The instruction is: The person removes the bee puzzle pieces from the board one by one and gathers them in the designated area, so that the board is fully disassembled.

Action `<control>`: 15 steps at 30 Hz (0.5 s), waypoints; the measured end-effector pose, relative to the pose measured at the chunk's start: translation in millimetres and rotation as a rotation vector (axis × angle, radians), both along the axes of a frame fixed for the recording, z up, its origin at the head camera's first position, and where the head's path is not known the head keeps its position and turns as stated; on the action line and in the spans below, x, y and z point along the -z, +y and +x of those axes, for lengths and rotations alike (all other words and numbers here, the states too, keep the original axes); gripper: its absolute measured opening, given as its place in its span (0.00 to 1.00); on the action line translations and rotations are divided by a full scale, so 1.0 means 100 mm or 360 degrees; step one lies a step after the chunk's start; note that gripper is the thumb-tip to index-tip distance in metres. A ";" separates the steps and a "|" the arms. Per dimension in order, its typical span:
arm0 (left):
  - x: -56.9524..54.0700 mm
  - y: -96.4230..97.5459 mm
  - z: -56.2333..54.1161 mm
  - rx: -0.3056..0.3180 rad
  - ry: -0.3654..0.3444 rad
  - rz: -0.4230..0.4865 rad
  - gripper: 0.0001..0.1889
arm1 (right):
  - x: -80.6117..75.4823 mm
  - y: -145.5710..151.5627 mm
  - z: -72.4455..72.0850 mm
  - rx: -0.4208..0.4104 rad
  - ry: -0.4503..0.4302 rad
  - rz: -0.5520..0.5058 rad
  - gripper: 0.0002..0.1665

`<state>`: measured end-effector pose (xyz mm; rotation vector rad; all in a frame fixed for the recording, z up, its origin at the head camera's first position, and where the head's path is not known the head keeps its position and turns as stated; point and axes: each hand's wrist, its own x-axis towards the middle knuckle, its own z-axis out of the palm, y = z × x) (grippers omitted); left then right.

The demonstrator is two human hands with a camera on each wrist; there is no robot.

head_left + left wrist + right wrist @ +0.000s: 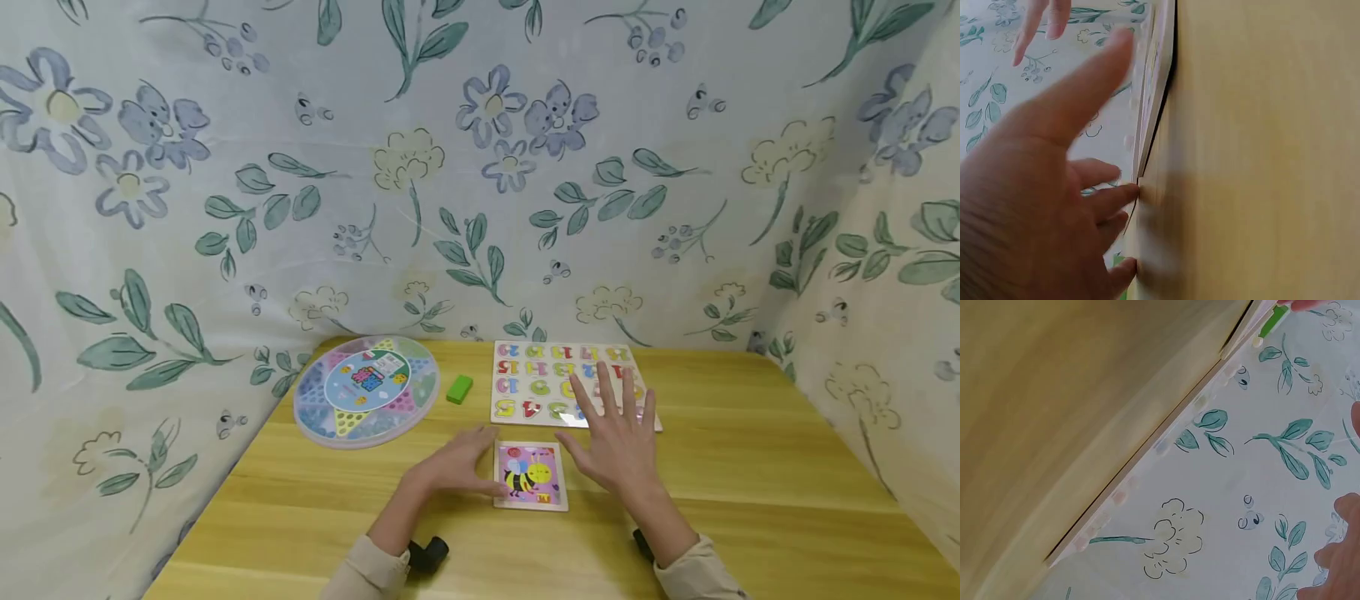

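Note:
A small square wooden bee puzzle [542, 497] with a pink picture lies flat on the table. At its left side is my left hand [456, 468], its thumb over the lower left corner and its fingers near the upper left corner. In the left wrist view, that hand's thumb [1088, 84] stands apart from the fingers, with nothing pinched between them. My right hand [617, 450] hovers right of the bee puzzle with spread, straight fingers and holds nothing. Its fingers overlap the number puzzle board [551, 387] in the head view. Only part of that hand shows in the right wrist view.
A round star-patterned board game [367, 383] lies at the back left of the wooden table [757, 467]. Between it and the number board sits a green block [459, 389]. Flower-printed cloth [480, 242] hangs behind and at the sides. A black fitting [429, 555] shows at my left wrist.

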<state>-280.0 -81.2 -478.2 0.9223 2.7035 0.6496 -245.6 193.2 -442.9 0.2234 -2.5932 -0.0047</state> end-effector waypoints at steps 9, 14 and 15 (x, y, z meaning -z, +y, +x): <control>0.10 0.03 0.04 0.0042 -0.0055 -0.0085 0.59 | 0.01 -0.02 0.02 -0.0027 -0.0022 0.0004 0.54; 0.12 0.03 0.04 0.0037 -0.0042 -0.0036 0.59 | 0.01 -0.07 0.03 -0.0038 -0.0083 -0.0002 0.53; 0.12 0.03 0.04 0.0033 -0.0044 -0.0036 0.59 | 0.01 -0.08 0.03 -0.0034 -0.0094 -0.0004 0.53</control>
